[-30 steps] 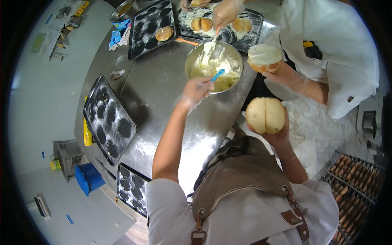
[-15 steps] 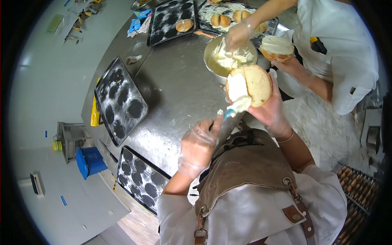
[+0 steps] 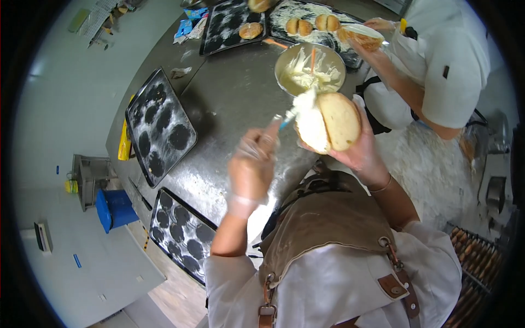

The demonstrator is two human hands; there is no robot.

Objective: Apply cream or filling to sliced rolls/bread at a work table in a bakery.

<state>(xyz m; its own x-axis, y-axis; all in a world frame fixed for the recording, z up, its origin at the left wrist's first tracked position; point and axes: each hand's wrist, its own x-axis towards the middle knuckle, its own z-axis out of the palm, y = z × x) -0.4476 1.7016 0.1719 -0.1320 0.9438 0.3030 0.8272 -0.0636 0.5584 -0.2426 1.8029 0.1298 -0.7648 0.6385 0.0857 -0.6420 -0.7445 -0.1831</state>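
Observation:
My gloved left hand (image 3: 251, 169) is closed round a spatula (image 3: 285, 122) with a blue part showing; its handle is mostly hidden in the fingers, and cream covers its blade. That blade touches the upper left edge of a split bun (image 3: 341, 121), spread open with white cream (image 3: 313, 129) over its left half and the right half bare. From below and the right, my gloved right hand (image 3: 365, 150) grips the bun. Just beyond stands a metal bowl (image 3: 281, 68) of pale cream, an orange-handled tool (image 3: 313, 59) upright in it.
Across the table, a co-worker holds a cream-topped bun (image 3: 362, 38) over a floury tray (image 3: 281, 19) with more buns. Another dark tray (image 3: 224, 33) bears a bun. Two floured trays (image 3: 162, 128) (image 3: 183, 232) lie to the left. A blue bin (image 3: 116, 210) stands beyond the table edge.
My left hand and the spatula have moved up and left, and cream covers more of the bun's left half. The co-worker's hand has left the bowl, and their bun is now over the tray.

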